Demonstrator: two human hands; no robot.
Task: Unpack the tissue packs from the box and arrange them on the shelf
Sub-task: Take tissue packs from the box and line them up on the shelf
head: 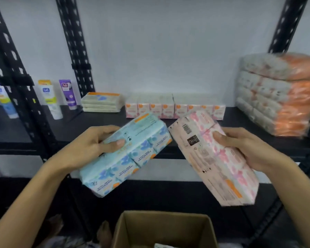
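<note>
Both forearms rise from the near edge and angle inward toward the middle, bare to the wrists. The left hand (89, 144) sits left of centre, palm turned rightward, thumb lying flat across the top of a blue tissue pack (125, 154) with its tip pointing right, the other fingers wrapped out of sight beneath. The right hand (243, 147) mirrors it right of centre: thumb pressed on the upper face of a pink tissue pack (217, 158), fingers curled under its far side. Each grip is firm. The two hands are level with each other and held well apart.
</note>
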